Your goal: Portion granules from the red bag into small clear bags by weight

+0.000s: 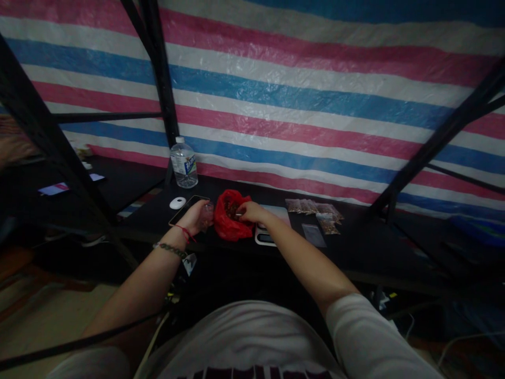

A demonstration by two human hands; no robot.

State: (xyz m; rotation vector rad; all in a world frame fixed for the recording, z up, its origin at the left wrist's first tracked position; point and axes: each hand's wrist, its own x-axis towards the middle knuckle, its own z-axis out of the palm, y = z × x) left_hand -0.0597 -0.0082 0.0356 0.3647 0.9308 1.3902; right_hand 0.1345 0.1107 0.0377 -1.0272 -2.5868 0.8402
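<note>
A red plastic bag (pixel 228 220) of small brown pieces lies open on the black table (pixel 355 247), just in front of me. My right hand (pixel 251 211) reaches into the bag's mouth with the fingers pinched together; what they grip is too small to name. My left hand (pixel 194 217) is closed round a small clear plastic pouch (pixel 205 215) held beside the bag's left side. Red and beaded bands circle my left wrist.
A small white scale (pixel 272 227) sits under my right forearm. Several filled clear pouches (pixel 315 209) and one flat pouch (pixel 314 235) lie to the right. A phone (pixel 185 206), a white round object (pixel 178 202) and a water bottle (pixel 183 163) stand at the left. Black frame bars rise on both sides.
</note>
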